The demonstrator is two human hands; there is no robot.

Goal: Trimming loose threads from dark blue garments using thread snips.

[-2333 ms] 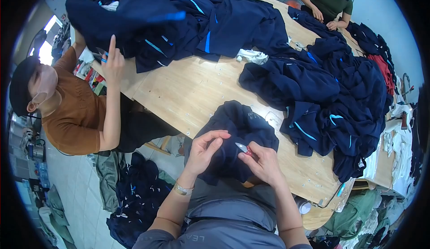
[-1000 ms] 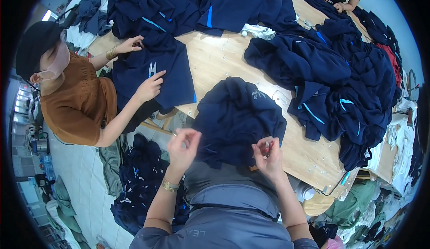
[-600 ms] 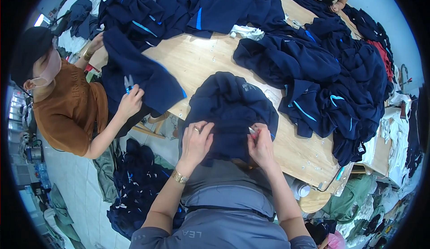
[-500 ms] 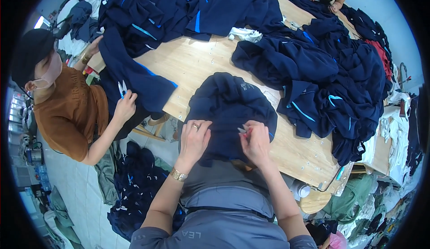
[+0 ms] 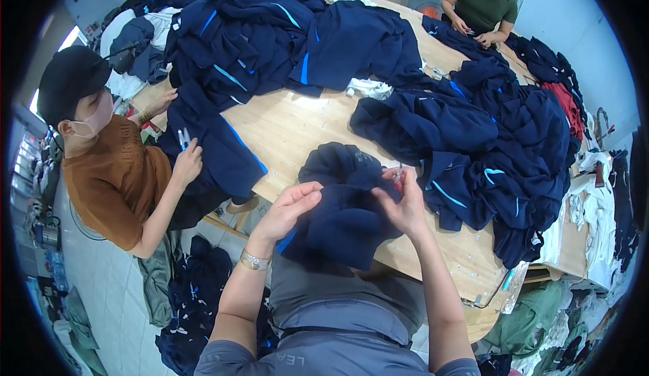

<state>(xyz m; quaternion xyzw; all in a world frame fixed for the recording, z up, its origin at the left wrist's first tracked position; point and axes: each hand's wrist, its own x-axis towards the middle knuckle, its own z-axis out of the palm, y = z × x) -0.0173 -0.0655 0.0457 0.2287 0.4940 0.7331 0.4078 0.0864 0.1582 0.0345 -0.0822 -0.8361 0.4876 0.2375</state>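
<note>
A dark navy garment (image 5: 341, 204) lies bunched on the near edge of the wooden table (image 5: 297, 122) and hangs toward my lap. My left hand (image 5: 291, 204) is raised at its left side, fingertips pinched together on the fabric. My right hand (image 5: 400, 197) pinches the cloth at the garment's right side and holds small thread snips with a red part, their tips pointing up. A gold watch sits on my left wrist.
Big heaps of navy garments with blue stripes cover the table's far left (image 5: 270, 38) and right (image 5: 487, 139). A person in a brown top (image 5: 115, 173) works on a garment at the left. Another person in green (image 5: 480, 8) sits at the far end. More clothes (image 5: 193, 295) lie on the floor.
My hands lifted from the garment's near edge to higher on it and spread slightly. The person at the left pulled a navy garment toward themselves and now grips it with small snips.
</note>
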